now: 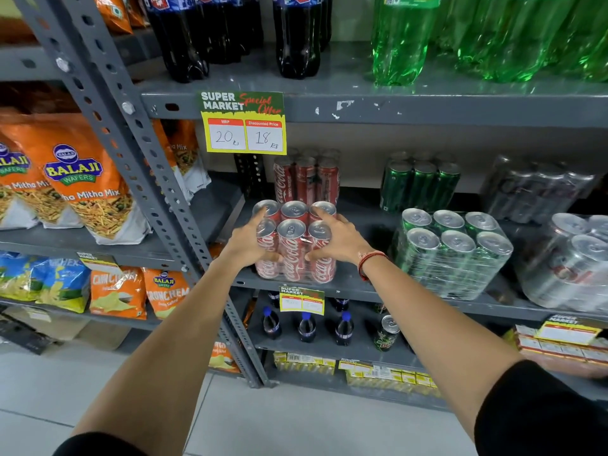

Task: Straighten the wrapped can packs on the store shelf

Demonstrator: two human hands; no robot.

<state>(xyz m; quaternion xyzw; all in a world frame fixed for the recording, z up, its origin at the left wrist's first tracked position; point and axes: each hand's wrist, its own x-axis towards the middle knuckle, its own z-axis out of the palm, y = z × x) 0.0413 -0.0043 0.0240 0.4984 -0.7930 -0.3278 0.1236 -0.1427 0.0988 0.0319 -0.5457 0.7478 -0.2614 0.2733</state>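
A plastic-wrapped pack of red cola cans (292,248) stands at the front edge of the grey middle shelf (355,284). My left hand (246,245) clasps its left side and my right hand (339,240) clasps its right side, fingers over the can tops. Behind it stands a second red can pack (307,179). To the right sit a green can pack (454,251) at the front, turned at an angle, and another green pack (419,184) behind. Silver can packs (572,264) fill the far right.
A slotted grey upright (138,153) divides this bay from snack bags (82,179) on the left. Cola bottles (296,34) and green bottles (404,37) stand on the shelf above. A price card (243,123) hangs from that shelf's edge. Small bottles (306,325) sit below.
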